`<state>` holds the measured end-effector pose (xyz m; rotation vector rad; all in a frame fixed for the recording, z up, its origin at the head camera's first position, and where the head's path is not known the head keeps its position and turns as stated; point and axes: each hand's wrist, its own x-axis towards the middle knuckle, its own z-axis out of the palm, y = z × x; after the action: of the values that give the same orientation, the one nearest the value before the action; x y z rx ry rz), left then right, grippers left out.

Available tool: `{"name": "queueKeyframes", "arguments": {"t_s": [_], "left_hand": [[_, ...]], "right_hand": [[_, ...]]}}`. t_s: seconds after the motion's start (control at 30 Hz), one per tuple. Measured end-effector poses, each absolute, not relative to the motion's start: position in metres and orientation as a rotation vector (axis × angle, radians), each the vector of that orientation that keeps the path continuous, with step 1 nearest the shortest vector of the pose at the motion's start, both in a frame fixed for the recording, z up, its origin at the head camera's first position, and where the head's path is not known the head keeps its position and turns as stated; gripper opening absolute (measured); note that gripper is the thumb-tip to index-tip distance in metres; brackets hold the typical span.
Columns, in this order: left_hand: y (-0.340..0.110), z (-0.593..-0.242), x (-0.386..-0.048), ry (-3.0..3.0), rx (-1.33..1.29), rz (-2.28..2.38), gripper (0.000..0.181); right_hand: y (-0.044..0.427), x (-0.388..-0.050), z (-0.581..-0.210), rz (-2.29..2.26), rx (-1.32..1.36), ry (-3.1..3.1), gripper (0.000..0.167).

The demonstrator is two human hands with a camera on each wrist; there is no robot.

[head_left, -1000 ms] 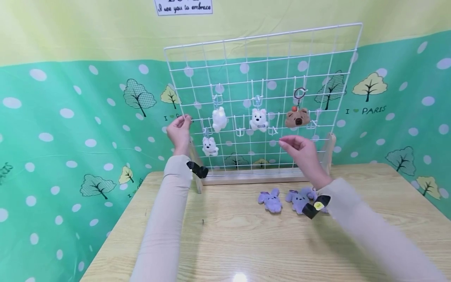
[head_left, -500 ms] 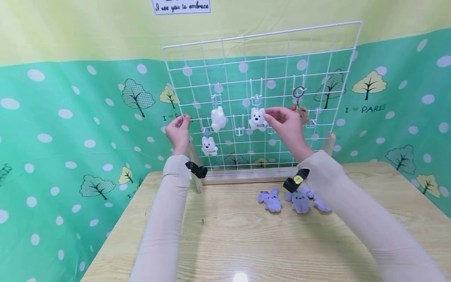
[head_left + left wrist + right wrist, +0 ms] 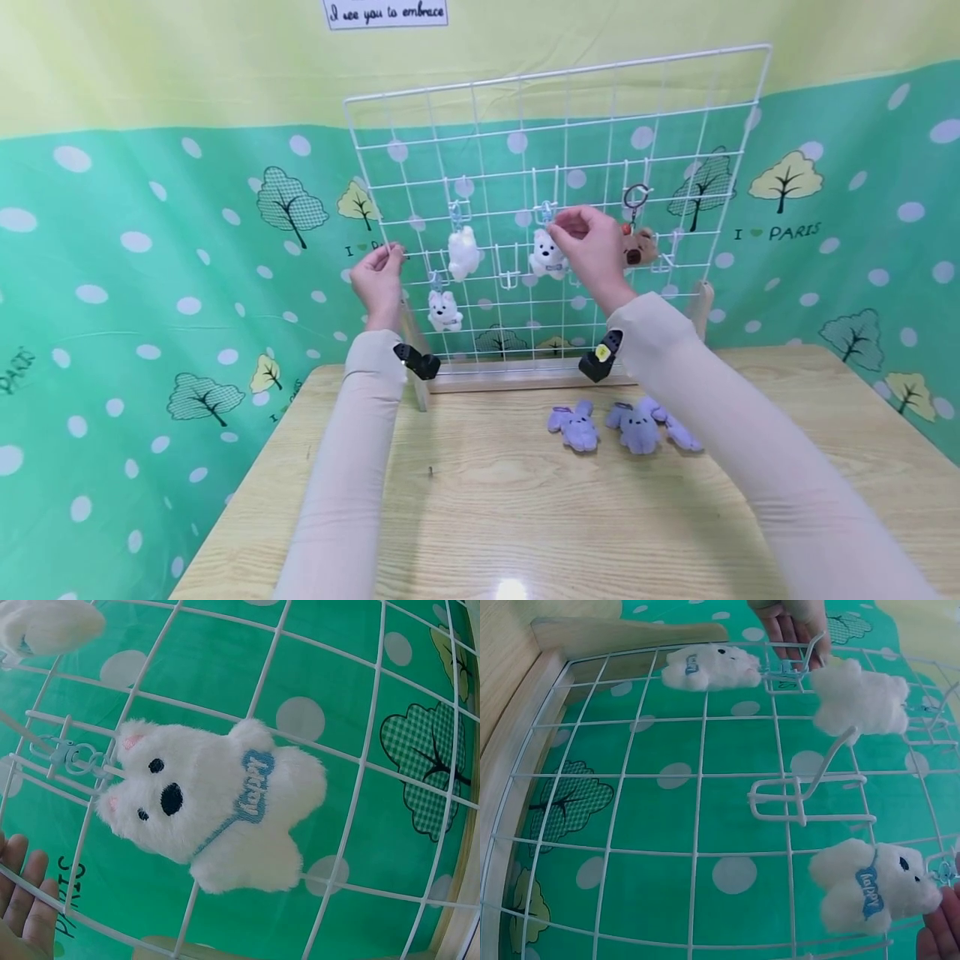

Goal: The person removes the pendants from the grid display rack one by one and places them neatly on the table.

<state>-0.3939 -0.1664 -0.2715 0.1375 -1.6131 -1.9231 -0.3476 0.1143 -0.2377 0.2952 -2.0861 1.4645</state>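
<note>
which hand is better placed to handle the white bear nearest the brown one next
The right hand, I'd judge: its fingers are at the head of that white bear. The left hand is at the left edge of the wire grid, with two other white bears hanging between.

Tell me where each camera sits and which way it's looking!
Head: worn on the head, facing forward and down at the grid rack; left hand, right hand and sleeves show.
Left wrist: on that wrist, facing a white plush; left fingers show lower left.
Right wrist: on that wrist, facing across the grid rack; right fingers lower right, left hand at top.
Head and right-wrist views share both hands.
</note>
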Motion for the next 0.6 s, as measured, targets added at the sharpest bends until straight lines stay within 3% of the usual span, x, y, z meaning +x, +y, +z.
{"name": "queueKeyframes", "arguments": {"t_s": [0.6], "left_hand": [[-0.167,-0.271,-0.392,-1.615,0.123,-1.921,0.023]], "right_hand": [[0.1,-0.355,-0.23,1.555,0.05,-2.146,0.019]]}}
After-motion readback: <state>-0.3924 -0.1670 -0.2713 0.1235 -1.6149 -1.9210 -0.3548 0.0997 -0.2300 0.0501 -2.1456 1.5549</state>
